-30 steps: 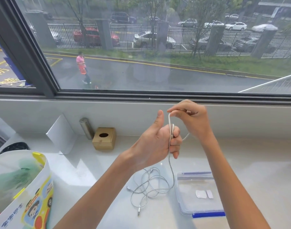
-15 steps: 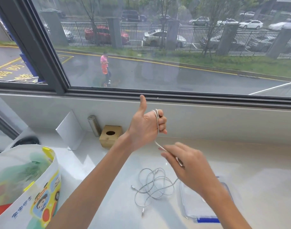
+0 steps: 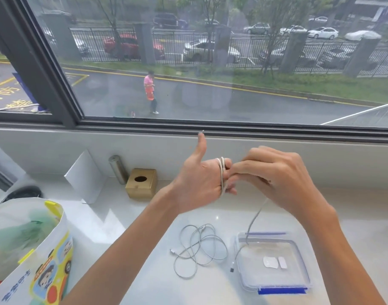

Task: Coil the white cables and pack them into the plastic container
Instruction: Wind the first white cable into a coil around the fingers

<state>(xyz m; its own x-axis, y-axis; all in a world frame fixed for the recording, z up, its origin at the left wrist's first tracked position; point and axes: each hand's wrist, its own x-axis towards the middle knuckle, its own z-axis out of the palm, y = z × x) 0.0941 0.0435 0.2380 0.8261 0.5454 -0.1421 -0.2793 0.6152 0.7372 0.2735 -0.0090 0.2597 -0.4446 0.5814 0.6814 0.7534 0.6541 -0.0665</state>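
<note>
Left hand, thumb up, holds white cable wound round its fingers. Right hand pinches the strand. Tail dangles over plastic container. Second cable lies loose on tabletop.

A room's white window ledge beneath a large window overlooking a street and parked cars.
</note>
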